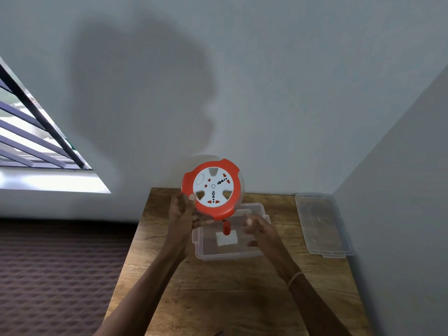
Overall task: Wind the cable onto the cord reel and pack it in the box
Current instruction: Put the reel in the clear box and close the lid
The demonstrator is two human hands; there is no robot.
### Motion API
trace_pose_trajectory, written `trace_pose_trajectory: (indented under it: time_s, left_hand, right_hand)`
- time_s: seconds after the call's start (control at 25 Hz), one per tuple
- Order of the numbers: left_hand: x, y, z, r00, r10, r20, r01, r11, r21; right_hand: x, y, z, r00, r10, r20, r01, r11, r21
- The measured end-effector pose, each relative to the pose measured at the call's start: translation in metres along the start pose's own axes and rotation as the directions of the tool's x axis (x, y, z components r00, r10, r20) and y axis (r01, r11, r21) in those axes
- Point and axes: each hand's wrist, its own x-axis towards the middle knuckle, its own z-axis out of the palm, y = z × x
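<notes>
The left hand (183,213) grips the reel (213,189) at its lower left edge, thumb on the orange rim and fingers curled behind. The right hand (257,225) hangs just below and to the right of the reel, blurred, its fingers loosely spread and apparently holding nothing. The two hands are apart, with the red plug (226,227) dangling between them on a short end of cable.

The reel stands on edge in the air, its white socket face turned toward the camera, directly above the far half of the open clear box (201,249). The plug hangs over the middle of the box, above a white patch (226,238) on its floor. No loose cable shows apart from that short end, so the winding looks finished and the packing not yet done.

The coming move seems to turn on the drop straight down. The box lies right under the reel, and the disc would likely have to be tipped flat, face up, to sit inside the shallow walls. The left hand already has the load; the right is near enough to steady the rim or tuck the plug.

The lid (322,224) lies well to the right of the box, on the wooden table (218,299) by the wall.
</notes>
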Motion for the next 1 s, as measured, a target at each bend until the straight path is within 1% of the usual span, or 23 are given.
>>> trace_pose_trajectory:
  time_s: [0.04, 0.08, 0.12, 0.16, 0.2, 0.24, 0.28, 0.32, 0.4, 0.48, 0.56, 0.64, 0.68, 0.72, 0.8, 0.88, 0.96, 1.0]
  left_hand:
    - [-0.002, -0.001, 0.002, 1.0, -0.011, 0.012, 0.011, 1.0, -0.006]
    - [-0.004, -0.003, 0.005, 0.999, -0.025, 0.021, 0.025, 1.0, -0.014]
    - [-0.006, -0.006, 0.007, 0.999, -0.037, 0.031, 0.037, 0.999, -0.017]
    - [-0.007, -0.009, 0.008, 0.998, -0.045, 0.044, 0.046, 0.999, -0.015]
    - [-0.009, -0.011, 0.009, 0.997, -0.053, 0.059, 0.053, 0.999, -0.008]
    - [-0.01, -0.014, 0.008, 0.996, -0.059, 0.074, 0.059, 0.998, -0.002]
    - [-0.011, -0.016, 0.006, 0.994, -0.064, 0.086, 0.064, 0.998, 0.002]
    - [-0.012, -0.017, 0.004, 0.993, -0.072, 0.096, 0.072, 0.997, 0.005]
    - [-0.013, -0.018, -0.001, 0.99, -0.087, 0.115, 0.084, 0.996, 0.027]
    - [-0.014, -0.023, 0.0, 0.987, -0.084, 0.134, 0.076, 0.995, 0.068]
    - [-0.014, -0.029, 0.003, 0.984, -0.099, 0.151, 0.088, 0.993, 0.083]
    - [-0.012, -0.033, 0.005, 0.979, -0.12, 0.165, 0.105, 0.99, 0.098]
    - [-0.009, -0.034, 0.004, 0.979, -0.113, 0.17, 0.088, 0.986, 0.144]
    - [-0.005, -0.035, 0.001, 0.979, -0.089, 0.184, 0.047, 0.974, 0.22]
    - [0.002, -0.036, -0.005, 0.973, -0.064, 0.222, -0.029, 0.919, 0.392]
    - [0.009, -0.037, -0.011, 0.969, -0.107, 0.223, -0.012, 0.88, 0.476]
    - [0.018, -0.04, -0.011, 0.965, -0.135, 0.223, -0.023, 0.807, 0.59]
    - [0.024, -0.043, -0.012, 0.965, -0.134, 0.224, -0.057, 0.731, 0.68]
  right_hand:
    - [0.003, -0.007, 0.01, 0.985, 0.134, 0.11, -0.157, 0.96, 0.232]
    - [0.006, -0.01, 0.018, 0.947, 0.211, 0.242, -0.297, 0.861, 0.413]
    - [0.007, -0.01, 0.024, 0.91, 0.235, 0.341, -0.392, 0.756, 0.525]
    - [0.006, -0.009, 0.027, 0.888, 0.244, 0.389, -0.443, 0.679, 0.586]
    - [0.005, -0.009, 0.028, 0.884, 0.251, 0.396, -0.458, 0.637, 0.62]
    - [0.005, -0.009, 0.025, 0.892, 0.255, 0.373, -0.446, 0.626, 0.64]
    - [0.007, -0.01, 0.02, 0.908, 0.254, 0.333, -0.416, 0.642, 0.645]
    - [0.009, -0.011, 0.012, 0.927, 0.243, 0.286, -0.373, 0.68, 0.632]
    - [0.016, -0.017, -0.005, 0.962, 0.171, 0.214, -0.263, 0.796, 0.545]
    - [0.022, -0.027, -0.021, 0.976, 0.084, 0.201, -0.156, 0.912, 0.38]
    - [0.027, -0.034, -0.028, 0.977, 0.059, 0.207, -0.106, 0.968, 0.226]
    - [0.032, -0.035, -0.033, 0.981, 0.054, 0.188, -0.082, 0.986, 0.147]
    - [0.034, -0.034, -0.036, 0.983, 0.056, 0.173, -0.079, 0.988, 0.129]
    - [0.035, -0.034, -0.039, 0.985, 0.061, 0.159, -0.079, 0.991, 0.111]
    - [0.04, -0.032, -0.044, 0.986, 0.077, 0.147, -0.083, 0.996, 0.034]
    - [0.045, -0.03, -0.044, 0.982, 0.106, 0.157, -0.092, 0.991, -0.092]
    - [0.051, -0.028, -0.043, 0.975, 0.118, 0.186, -0.068, 0.964, -0.257]
    - [0.055, -0.026, -0.041, 0.971, 0.126, 0.205, -0.053, 0.943, -0.329]
